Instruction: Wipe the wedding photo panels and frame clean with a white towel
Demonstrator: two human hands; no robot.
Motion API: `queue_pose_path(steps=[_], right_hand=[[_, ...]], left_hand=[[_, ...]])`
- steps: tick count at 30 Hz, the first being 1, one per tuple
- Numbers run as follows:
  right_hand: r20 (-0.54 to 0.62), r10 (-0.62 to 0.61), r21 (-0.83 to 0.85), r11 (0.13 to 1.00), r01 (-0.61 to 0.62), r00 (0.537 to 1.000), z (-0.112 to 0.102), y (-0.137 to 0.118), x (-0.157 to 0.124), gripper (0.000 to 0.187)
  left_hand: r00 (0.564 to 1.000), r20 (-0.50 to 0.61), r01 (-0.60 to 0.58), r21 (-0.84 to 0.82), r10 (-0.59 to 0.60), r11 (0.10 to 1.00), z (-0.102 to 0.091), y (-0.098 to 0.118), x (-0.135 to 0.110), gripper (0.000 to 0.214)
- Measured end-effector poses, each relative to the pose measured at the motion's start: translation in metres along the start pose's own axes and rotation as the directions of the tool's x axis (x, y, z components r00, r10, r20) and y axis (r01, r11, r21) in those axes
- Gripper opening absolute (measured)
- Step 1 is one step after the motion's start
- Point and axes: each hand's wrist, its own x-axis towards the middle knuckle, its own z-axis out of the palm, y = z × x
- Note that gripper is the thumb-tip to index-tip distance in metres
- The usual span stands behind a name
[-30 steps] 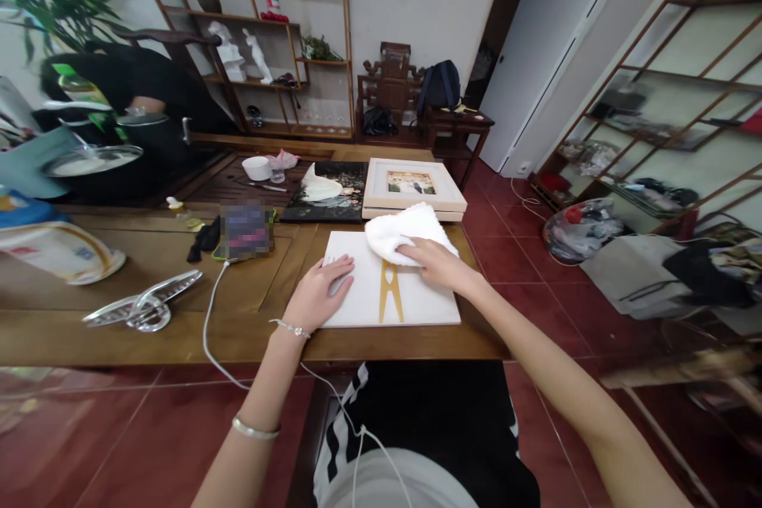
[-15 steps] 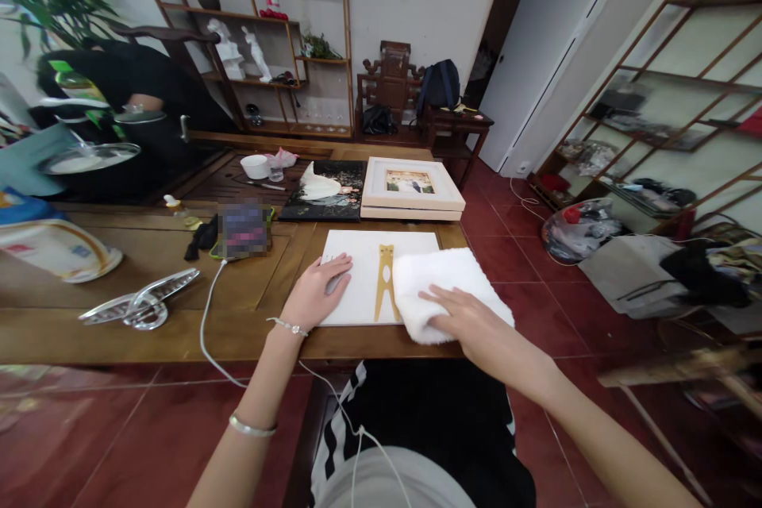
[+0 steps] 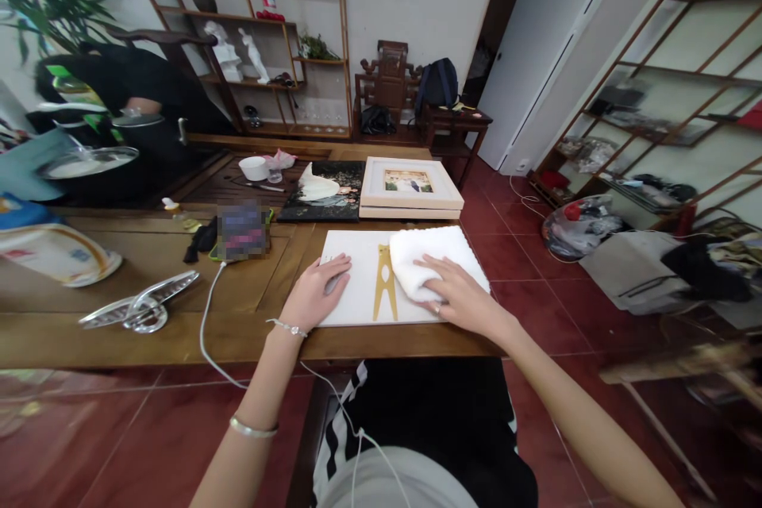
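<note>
A white board [image 3: 357, 305] lies flat at the table's front edge, with a gold, clothespin-shaped figure [image 3: 384, 286] on its middle. My left hand [image 3: 317, 292] rests on the board's left side, fingers stretched out and holding nothing. On the right part of the board is a folded, fluffy white towel [image 3: 437, 246], which reaches past the board's right edge. My right hand [image 3: 458, 295] presses on this towel and grips its near side, the thumb low by the board. The towel covers the board's right part.
Behind the board lie a dark photo panel [image 3: 325, 194] and stacked pale picture frames [image 3: 410, 202]. To the left are a phone [image 3: 243, 230] with a white cable, a silver winged ornament [image 3: 143, 303] and a white-and-blue bag [image 3: 53, 246]. A person's dark sleeve [image 3: 172, 91] shows behind.
My right hand has moved the towel away from me and slightly left, off the table's front edge. More of the board's near right side shows. My left hand stays put.
</note>
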Motion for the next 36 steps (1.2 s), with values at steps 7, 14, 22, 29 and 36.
queue_pose_path(steps=[7,14,22,29,36], right_hand=[[-0.097,-0.005,-0.112,0.994,-0.006,0.995,0.019,0.023,0.037,0.033],[-0.110,0.020,-0.114,0.993,-0.033,0.994,0.022,0.017,0.032,0.024],[-0.073,-0.050,-0.101,0.994,0.042,0.996,0.013,-0.030,-0.020,0.016],[-0.261,-0.087,-0.055,0.996,0.076,0.961,0.029,-0.036,-0.043,0.010],[-0.352,-0.039,-0.010,0.999,0.038,0.935,0.040,-0.032,-0.039,0.012]], left_hand=[[1.000,-0.011,0.006,-0.016,-0.006,1.000,0.000,0.001,0.000,0.030],[1.000,-0.008,0.003,-0.021,-0.004,1.000,-0.001,0.000,0.000,0.031],[1.000,-0.003,0.006,-0.022,-0.006,1.000,-0.001,0.000,0.000,0.032],[1.000,0.003,0.006,-0.013,-0.006,1.000,0.000,0.000,0.000,0.032],[1.000,-0.006,0.000,-0.015,0.000,1.000,0.001,-0.002,0.000,0.031]])
